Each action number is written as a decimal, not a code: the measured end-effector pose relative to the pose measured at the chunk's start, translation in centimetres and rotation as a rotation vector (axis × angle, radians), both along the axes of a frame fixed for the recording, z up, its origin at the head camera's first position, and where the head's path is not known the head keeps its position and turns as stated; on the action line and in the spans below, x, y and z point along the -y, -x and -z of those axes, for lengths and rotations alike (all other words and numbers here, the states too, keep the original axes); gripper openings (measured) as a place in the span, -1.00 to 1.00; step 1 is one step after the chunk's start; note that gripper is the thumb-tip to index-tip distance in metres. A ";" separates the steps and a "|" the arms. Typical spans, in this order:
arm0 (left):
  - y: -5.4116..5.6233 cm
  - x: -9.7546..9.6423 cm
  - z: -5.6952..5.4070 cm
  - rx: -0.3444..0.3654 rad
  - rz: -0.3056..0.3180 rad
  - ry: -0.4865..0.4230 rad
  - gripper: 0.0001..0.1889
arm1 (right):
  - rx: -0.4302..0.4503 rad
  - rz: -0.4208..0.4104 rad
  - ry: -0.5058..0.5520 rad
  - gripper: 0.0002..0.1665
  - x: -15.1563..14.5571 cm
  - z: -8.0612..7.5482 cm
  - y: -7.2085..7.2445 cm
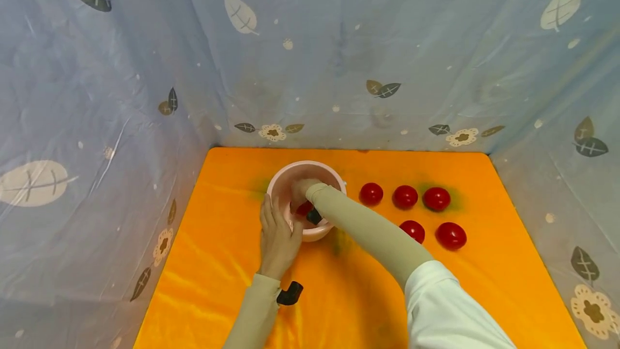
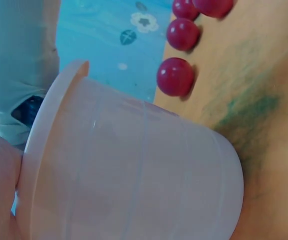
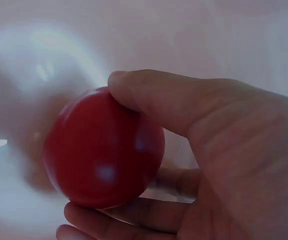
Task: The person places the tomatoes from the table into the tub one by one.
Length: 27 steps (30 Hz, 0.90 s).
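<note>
A pale pink plastic bucket (image 1: 316, 235) stands upright on the orange cloth, and its outer wall (image 2: 139, 170) fills much of the left wrist view. My left hand (image 1: 280, 244) holds the bucket's near-left rim, with the thumb apart from the fingers. Inside the bucket, my right hand (image 1: 301, 190) grips a glossy red ball (image 3: 104, 150). The right wrist view shows the thumb on top of this ball and curled fingers beneath it. In the head view the rim and right forearm hide part of the bucket's inside.
To the bucket's right lie several more red balls (image 1: 404, 197) on the orange cloth (image 1: 213, 220). The right forearm passes over the cloth and partly covers one of them. Blue patterned curtains (image 1: 334, 58) stand behind and at both sides.
</note>
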<state>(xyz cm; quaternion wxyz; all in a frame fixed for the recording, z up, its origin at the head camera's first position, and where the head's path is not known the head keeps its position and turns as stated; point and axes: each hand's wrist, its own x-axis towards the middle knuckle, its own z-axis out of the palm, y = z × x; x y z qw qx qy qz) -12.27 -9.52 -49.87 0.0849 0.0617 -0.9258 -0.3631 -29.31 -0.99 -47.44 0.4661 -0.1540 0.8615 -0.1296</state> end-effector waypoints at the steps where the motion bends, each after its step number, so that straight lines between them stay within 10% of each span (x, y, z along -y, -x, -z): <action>1: -0.1 0.0 0.0 0.000 0.001 0.000 -0.16 | -0.004 -0.002 -0.002 -0.82 -0.1 0.1 -0.2; 6: -0.1 0.2 0.0 -0.018 -0.004 0.010 -0.18 | -0.204 -0.128 -0.045 -0.83 -0.2 -0.6 -1.5; 12: 0.5 0.1 0.0 -0.020 0.042 0.016 -0.17 | -0.190 -0.073 -0.059 -0.64 -1.2 -0.5 -0.6; 14: 0.6 0.1 -0.1 -0.014 0.049 0.014 -0.17 | -0.207 -0.157 -0.062 -0.49 -1.4 2.6 2.1; 17: 0.8 0.2 -0.1 -0.010 0.059 0.013 -0.17 | -0.282 -0.280 -0.056 -0.30 -2.1 2.3 3.3; 19: 0.8 0.3 -0.1 -0.006 0.069 0.016 -0.17 | -0.320 -0.241 0.049 -0.28 -3.0 0.4 2.8; 23: 1.1 0.8 -0.2 0.012 0.084 0.027 -0.17 | -0.445 0.002 0.309 -0.36 -6.4 -9.6 -3.2; 27: 1.1 1.9 -0.4 0.021 0.063 0.017 -0.18 | -0.536 0.149 0.446 -0.38 -11.6 -13.5 -5.7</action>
